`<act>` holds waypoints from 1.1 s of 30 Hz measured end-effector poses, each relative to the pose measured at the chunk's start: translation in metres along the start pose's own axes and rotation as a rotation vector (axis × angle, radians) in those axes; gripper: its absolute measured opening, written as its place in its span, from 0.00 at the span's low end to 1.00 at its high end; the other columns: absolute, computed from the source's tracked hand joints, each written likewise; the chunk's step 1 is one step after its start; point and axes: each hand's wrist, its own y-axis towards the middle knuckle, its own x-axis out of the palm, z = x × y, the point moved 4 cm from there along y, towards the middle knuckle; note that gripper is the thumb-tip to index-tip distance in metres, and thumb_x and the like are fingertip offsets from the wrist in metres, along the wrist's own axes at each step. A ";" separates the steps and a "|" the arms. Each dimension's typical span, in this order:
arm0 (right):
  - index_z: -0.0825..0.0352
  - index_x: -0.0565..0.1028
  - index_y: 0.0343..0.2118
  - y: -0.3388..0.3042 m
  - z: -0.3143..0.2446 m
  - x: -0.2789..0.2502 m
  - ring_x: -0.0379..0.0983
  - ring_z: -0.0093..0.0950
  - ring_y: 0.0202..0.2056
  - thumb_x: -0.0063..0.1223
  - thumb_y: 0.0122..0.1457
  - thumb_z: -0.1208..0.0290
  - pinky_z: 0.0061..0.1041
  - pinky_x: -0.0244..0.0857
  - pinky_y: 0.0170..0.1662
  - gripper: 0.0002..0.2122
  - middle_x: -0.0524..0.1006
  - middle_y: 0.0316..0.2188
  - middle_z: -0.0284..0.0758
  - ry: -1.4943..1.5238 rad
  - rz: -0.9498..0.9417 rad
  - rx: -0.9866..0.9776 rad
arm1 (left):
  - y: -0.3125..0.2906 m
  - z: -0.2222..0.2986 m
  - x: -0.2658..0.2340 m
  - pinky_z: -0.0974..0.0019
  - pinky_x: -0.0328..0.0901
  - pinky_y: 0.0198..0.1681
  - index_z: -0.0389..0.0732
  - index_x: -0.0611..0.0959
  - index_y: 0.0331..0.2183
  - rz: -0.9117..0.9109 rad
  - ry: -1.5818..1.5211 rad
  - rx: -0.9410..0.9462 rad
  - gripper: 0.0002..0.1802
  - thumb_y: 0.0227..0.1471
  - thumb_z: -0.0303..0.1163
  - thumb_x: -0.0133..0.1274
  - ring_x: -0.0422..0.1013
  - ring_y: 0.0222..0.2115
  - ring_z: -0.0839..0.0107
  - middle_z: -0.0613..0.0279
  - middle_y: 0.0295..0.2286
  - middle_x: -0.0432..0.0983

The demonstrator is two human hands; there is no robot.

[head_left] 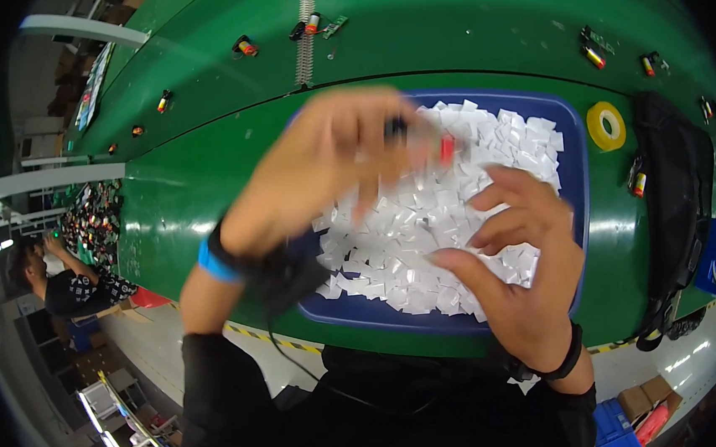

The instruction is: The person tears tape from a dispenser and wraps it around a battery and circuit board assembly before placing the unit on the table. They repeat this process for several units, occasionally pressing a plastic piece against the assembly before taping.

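A blue tray (583,199) in front of me holds a heap of small white paper-like pieces (425,229). My left hand (329,158), smeared by motion, is raised over the tray's left side. At its fingertips is a small blurred part with a black piece (395,130) and a red piece (446,149); its exact kind cannot be made out. My right hand (523,257) hovers over the tray's right side, fingers curved and apart from the thumb, with nothing seen between them.
A yellow tape roll (606,126) lies right of the tray, beside a black bag (669,198). Small battery assemblies (312,24) are scattered over the green table (185,176). At far left a co-worker (67,280) sits by a pile of parts (93,219). A black cable (312,373) hangs from my left wrist.
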 end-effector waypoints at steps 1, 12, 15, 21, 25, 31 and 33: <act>0.69 0.73 0.34 -0.002 0.006 -0.002 0.70 0.22 0.18 0.71 0.45 0.76 0.17 0.60 0.18 0.16 0.74 0.24 0.35 0.044 0.028 -0.011 | 0.025 0.002 -0.014 0.78 0.58 0.15 0.34 0.81 0.39 0.067 0.024 0.038 0.17 0.54 0.39 0.58 0.69 0.18 0.83 0.63 0.25 0.76; 0.64 0.61 0.27 -0.013 0.001 -0.011 0.65 0.19 0.21 0.50 0.57 0.87 0.17 0.60 0.25 0.12 0.71 0.21 0.36 0.092 0.015 -0.016 | 0.160 -0.036 -0.148 0.61 0.69 0.43 0.40 0.84 0.41 0.552 1.104 0.378 0.26 0.52 0.52 0.59 0.76 0.40 0.60 0.54 0.36 0.81; 0.66 0.63 0.28 -0.007 0.004 -0.006 0.67 0.20 0.17 0.57 0.54 0.85 0.18 0.58 0.19 0.12 0.73 0.19 0.35 0.155 0.074 -0.014 | 0.137 -0.042 -0.219 0.59 0.70 0.42 0.39 0.81 0.40 0.665 1.387 0.261 0.24 0.53 0.50 0.58 0.76 0.38 0.57 0.50 0.37 0.80; 0.69 0.65 0.33 -0.002 0.002 0.001 0.71 0.21 0.19 0.59 0.53 0.83 0.17 0.62 0.22 0.12 0.75 0.21 0.36 0.146 0.057 -0.046 | 0.101 -0.076 -0.226 0.59 0.70 0.36 0.38 0.75 0.41 0.567 1.290 0.197 0.21 0.55 0.46 0.57 0.76 0.33 0.57 0.52 0.37 0.80; 0.69 0.70 0.36 0.000 -0.003 0.005 0.73 0.23 0.21 0.61 0.52 0.82 0.17 0.65 0.23 0.11 0.75 0.22 0.36 0.104 0.012 -0.018 | 0.066 -0.054 -0.201 0.64 0.68 0.28 0.38 0.72 0.41 0.635 1.069 0.235 0.20 0.57 0.44 0.55 0.75 0.27 0.63 0.56 0.33 0.80; 0.69 0.73 0.38 0.008 -0.023 0.003 0.73 0.28 0.29 0.63 0.50 0.82 0.21 0.67 0.30 0.13 0.77 0.32 0.39 -0.156 -0.195 -0.199 | -0.008 -0.015 -0.155 0.77 0.57 0.18 0.40 0.72 0.41 0.516 0.471 0.147 0.16 0.61 0.42 0.52 0.67 0.19 0.80 0.63 0.27 0.79; 0.69 0.74 0.39 0.015 -0.024 0.002 0.73 0.30 0.31 0.65 0.48 0.81 0.23 0.68 0.32 0.14 0.77 0.33 0.40 -0.189 -0.182 -0.259 | -0.031 -0.010 -0.109 0.80 0.52 0.17 0.41 0.72 0.42 0.285 0.082 -0.014 0.14 0.62 0.41 0.51 0.61 0.18 0.86 0.67 0.28 0.79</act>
